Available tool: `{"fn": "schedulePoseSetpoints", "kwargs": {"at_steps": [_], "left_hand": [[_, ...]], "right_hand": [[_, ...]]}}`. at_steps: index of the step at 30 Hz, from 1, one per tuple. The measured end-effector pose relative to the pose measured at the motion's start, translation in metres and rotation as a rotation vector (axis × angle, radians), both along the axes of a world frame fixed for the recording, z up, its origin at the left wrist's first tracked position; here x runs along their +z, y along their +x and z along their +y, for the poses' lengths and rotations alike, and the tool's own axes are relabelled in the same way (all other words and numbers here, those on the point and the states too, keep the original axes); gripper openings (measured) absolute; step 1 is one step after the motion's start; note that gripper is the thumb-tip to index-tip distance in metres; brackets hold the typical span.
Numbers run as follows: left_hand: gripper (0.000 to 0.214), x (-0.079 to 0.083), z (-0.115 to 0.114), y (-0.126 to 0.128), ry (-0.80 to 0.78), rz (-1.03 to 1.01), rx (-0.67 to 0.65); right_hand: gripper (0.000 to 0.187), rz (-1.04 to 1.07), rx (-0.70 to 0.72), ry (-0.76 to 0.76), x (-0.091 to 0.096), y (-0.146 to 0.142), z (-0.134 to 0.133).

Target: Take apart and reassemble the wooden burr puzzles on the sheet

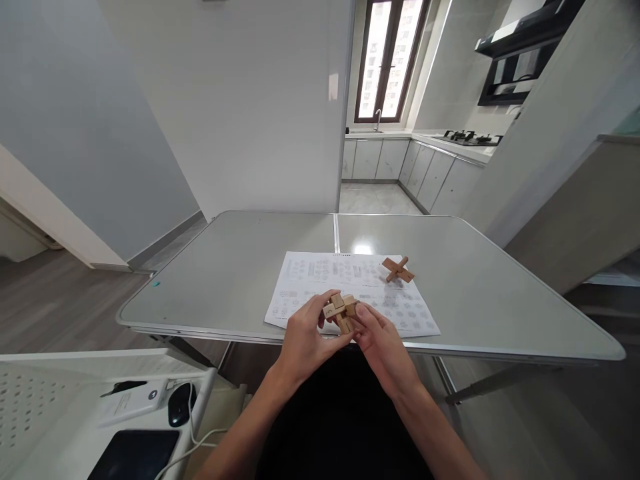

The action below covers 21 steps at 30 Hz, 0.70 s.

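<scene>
Left hand (306,339) and right hand (379,341) both grip wooden block cluster (338,308), above the near part of printed sheet (307,272). Bars look largely interlocked; remaining steps cannot be told. Crossed wooden piece (399,269), seemingly joined, at sheet's far-right corner. Bench (235,267) edge near hands; surface extends widely either side.

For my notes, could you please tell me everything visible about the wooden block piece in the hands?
The wooden block piece looks made of several square-edged bars of light brown wood set crosswise, one face bearing a dark mark. It is held tilted between the left hand and the right hand, touched by both, and overlaps the printed sheet in view. Its inner joints are hidden.
</scene>
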<state>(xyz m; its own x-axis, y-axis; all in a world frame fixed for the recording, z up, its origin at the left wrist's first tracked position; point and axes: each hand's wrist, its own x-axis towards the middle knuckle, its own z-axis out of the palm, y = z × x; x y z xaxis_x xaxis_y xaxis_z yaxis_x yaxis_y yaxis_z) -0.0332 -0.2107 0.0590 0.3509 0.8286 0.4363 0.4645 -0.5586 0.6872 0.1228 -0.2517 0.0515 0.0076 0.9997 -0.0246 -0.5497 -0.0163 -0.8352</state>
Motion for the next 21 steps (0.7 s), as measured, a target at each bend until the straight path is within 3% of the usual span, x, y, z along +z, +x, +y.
{"fn": "schedulePoseSetpoints", "kwargs": {"at_steps": [4,11,17,21], "left_hand": [[0.063,-0.005,-0.001,0.0,0.027,-0.02,-0.001],[0.063,0.004,0.003,-0.005,-0.006,0.014,-0.058],[0.058,0.003,0.004,-0.005,-0.053,0.003,-0.086],[0.059,0.004,0.004,-0.007,-0.053,-0.02,-0.072]], "right_hand": [[0.036,0.006,0.02,-0.019,-0.003,-0.003,-0.002],[0.036,-0.091,0.139,-0.027,0.003,0.011,0.001],[0.052,-0.168,0.083,-0.015,0.004,0.004,-0.005],[0.051,-0.224,0.068,0.028,0.002,0.002,-0.006]]}}
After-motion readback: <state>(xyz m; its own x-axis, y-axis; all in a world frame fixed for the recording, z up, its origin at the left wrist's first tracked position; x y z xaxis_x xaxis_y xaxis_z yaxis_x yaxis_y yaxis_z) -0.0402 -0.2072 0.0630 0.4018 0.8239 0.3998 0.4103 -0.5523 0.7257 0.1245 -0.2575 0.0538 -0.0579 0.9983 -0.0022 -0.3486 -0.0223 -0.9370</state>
